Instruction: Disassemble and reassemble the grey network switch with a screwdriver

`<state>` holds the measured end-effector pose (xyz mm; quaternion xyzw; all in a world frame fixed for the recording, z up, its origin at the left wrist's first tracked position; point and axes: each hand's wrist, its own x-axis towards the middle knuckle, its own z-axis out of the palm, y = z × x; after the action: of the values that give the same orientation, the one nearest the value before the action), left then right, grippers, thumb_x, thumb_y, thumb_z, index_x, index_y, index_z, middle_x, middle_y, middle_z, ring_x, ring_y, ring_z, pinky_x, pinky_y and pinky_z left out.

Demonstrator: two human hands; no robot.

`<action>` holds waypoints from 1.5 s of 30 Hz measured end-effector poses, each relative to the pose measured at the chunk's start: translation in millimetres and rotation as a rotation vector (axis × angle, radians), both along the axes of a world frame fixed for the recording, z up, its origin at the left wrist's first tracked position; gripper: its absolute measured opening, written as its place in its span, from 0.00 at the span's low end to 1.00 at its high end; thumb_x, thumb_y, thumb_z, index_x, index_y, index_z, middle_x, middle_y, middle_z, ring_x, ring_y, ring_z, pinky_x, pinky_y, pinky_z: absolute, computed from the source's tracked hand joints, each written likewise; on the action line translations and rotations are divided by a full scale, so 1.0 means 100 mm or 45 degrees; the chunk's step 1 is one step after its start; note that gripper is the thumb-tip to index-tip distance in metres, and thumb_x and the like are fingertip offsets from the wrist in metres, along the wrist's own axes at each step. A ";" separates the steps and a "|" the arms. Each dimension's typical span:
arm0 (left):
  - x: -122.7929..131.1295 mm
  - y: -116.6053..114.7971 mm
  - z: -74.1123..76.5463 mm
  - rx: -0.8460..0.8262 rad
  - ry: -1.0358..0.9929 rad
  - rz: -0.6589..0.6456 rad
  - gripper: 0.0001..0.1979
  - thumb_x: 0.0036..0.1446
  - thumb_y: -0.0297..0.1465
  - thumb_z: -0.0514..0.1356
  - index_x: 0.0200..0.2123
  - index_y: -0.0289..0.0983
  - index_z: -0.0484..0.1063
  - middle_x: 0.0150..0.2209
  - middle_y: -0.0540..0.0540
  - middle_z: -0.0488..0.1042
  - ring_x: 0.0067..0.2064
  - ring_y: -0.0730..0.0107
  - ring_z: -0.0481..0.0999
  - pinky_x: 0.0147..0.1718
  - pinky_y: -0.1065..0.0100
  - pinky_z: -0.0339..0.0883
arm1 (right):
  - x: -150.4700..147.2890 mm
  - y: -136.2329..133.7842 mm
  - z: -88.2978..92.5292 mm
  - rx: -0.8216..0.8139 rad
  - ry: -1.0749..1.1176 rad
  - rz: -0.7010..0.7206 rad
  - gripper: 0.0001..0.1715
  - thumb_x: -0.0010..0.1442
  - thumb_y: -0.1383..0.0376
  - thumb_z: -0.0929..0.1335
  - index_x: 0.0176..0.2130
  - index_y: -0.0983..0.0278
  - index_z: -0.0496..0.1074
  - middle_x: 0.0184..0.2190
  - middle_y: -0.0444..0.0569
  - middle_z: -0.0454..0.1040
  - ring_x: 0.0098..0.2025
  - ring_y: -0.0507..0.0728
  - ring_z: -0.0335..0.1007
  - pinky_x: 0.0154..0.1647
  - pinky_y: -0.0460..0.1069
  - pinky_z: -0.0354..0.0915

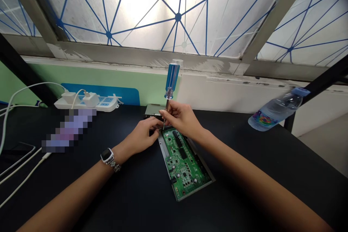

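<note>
The grip of the right hand [181,117] pinches the screwdriver [172,77] low on its shaft, at the 12 o'clock end of the circuit board [186,165]. The left hand [143,137] braces alongside, its hold unclear. The shaft is best kept upright.

Both forearms extend forward and converge at centre. Left grip [143,136]: palm down, fingers curled inward, fingertips meeting those of the right grip [182,117]. Right grip: raised slightly higher, wrist bent, thumb and fingers pinched closed and pointing down-left.
</note>
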<state>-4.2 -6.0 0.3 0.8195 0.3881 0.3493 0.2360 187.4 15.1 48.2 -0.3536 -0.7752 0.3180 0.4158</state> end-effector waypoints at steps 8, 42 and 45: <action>-0.01 0.01 0.00 0.017 0.030 0.032 0.09 0.66 0.26 0.57 0.41 0.39 0.79 0.43 0.45 0.81 0.43 0.62 0.81 0.45 0.64 0.73 | 0.01 0.02 0.00 0.007 -0.023 -0.023 0.20 0.65 0.56 0.70 0.28 0.59 0.59 0.18 0.39 0.66 0.24 0.55 0.71 0.28 0.50 0.67; 0.17 0.02 -0.06 -0.195 -0.363 0.085 0.11 0.68 0.34 0.59 0.44 0.40 0.81 0.43 0.46 0.84 0.46 0.58 0.82 0.46 0.63 0.73 | 0.15 0.03 0.35 -0.466 -0.114 0.277 0.15 0.67 0.65 0.67 0.52 0.66 0.73 0.46 0.55 0.81 0.35 0.53 0.79 0.33 0.47 0.75; 0.16 0.00 -0.04 -0.147 -0.267 0.086 0.12 0.69 0.33 0.57 0.44 0.39 0.81 0.43 0.46 0.83 0.46 0.57 0.82 0.45 0.63 0.72 | 0.13 0.02 0.34 -0.437 -0.115 0.235 0.10 0.67 0.65 0.68 0.46 0.67 0.76 0.38 0.52 0.82 0.30 0.52 0.78 0.29 0.46 0.73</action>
<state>12.0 -6.1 -3.7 0.7501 0.4080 0.4180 0.3101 200.7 17.3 82.2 -0.3607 -0.7567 0.4660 0.2833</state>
